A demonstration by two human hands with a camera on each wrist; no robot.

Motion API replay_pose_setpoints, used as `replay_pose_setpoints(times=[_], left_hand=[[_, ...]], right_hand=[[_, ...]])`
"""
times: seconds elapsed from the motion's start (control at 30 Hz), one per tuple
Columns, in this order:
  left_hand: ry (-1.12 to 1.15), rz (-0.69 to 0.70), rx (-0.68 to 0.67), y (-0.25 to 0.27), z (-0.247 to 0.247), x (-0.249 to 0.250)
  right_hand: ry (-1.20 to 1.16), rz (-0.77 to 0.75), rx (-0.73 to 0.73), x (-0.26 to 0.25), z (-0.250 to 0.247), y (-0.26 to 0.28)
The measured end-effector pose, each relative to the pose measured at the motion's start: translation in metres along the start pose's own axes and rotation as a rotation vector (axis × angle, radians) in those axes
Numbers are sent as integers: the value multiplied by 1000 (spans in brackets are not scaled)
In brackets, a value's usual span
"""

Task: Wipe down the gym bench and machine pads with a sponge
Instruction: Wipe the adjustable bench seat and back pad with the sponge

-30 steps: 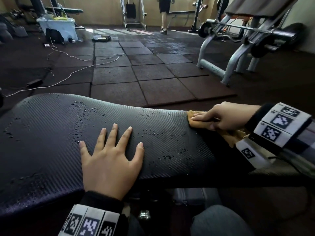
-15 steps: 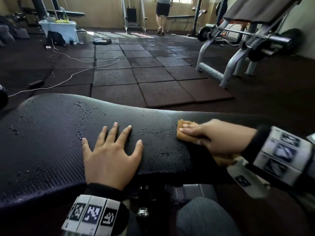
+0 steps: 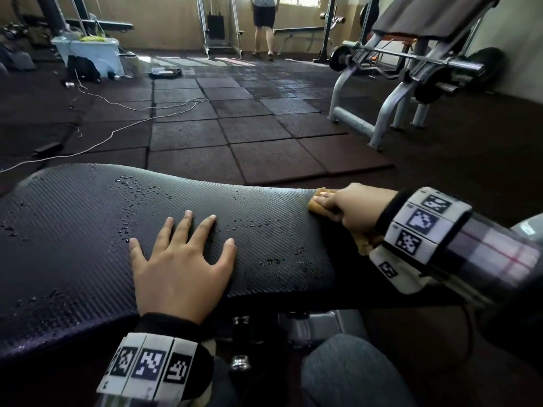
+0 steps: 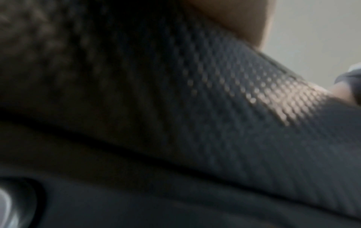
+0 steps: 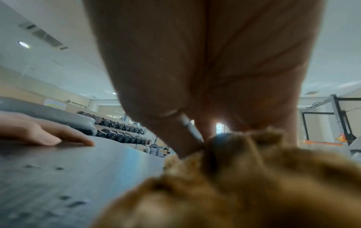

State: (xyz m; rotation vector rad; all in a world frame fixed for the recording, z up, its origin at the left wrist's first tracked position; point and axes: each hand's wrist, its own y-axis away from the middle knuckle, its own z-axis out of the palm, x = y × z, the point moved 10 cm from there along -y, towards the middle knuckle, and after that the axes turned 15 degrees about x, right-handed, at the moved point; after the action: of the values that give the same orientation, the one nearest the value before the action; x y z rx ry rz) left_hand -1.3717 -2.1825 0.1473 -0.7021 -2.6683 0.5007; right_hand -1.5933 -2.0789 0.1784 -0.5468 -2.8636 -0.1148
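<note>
While the left hand (image 3: pixel 182 259) lies spread on the bench pad (image 3: pixel 73 230), the right hand (image 3: pixel 351 208) pinches the sponge (image 3: pixel 317 207) beside it.

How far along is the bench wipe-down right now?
Early. Little looks done: water droplets still dot the bench pad. In hand: the right hand presses the orange sponge at the pad's far edge; the left hand rests flat. The other machine pads remain.

The tabletop (image 3: pixel 73 230) is black with a fine ribbed, carbon-weave texture. The sponge (image 3: pixel 318 208) is orange-tan and fuzzy-looking. Both wristbands (image 3: pixel 423 224) are white with black square marker patterns. At 3 o'clock, the sleeve (image 3: pixel 493 251) is grey plaid with a thin red line. Floor tiles (image 3: pixel 188 133) are dark reddish-brown squares.
</note>
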Motion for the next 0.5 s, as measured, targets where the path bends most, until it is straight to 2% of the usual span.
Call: replay_pose_setpoints(times=[0.13,0.23,0.37,0.5], left_hand=[[5,6,7,1,0,-1],[13,9,9,1,0,-2],[16,9,14,0,-1,-1],[13,8,16,1,-1,-1]], right_hand=[[-163,-179,56,-37,-1,14],[-329,-215,81,-34,1,40],[-340,-108,41,2,5,59],[-132,14,12,30,7,39]])
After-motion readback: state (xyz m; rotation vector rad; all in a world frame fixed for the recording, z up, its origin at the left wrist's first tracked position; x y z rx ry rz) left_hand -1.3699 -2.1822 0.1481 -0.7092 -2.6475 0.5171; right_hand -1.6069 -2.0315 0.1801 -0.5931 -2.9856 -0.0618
